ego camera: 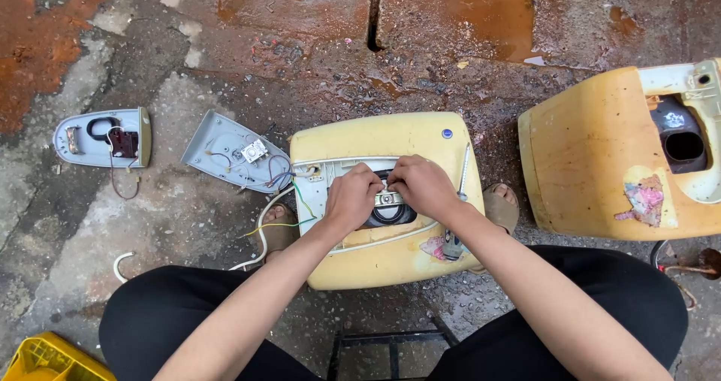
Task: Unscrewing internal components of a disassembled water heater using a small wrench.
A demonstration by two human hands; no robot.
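A yellow appliance housing (375,137) lies on the wet ground between my knees. Its pale grey panel has a dark round opening (390,216). My left hand (351,197) and my right hand (420,185) meet over that opening, fingers pinched on a small metal part (388,198) mounted there. Green and yellow wires (300,216) run out of the panel's left side. A screwdriver (460,193) rests on the housing just right of my right hand.
A grey cover plate with wires (233,152) lies left of the housing, and another grey plate (101,137) farther left. A second yellow housing (608,155) stands at right. A yellow crate corner (45,360) shows bottom left. A white cable (259,234) trails on the ground.
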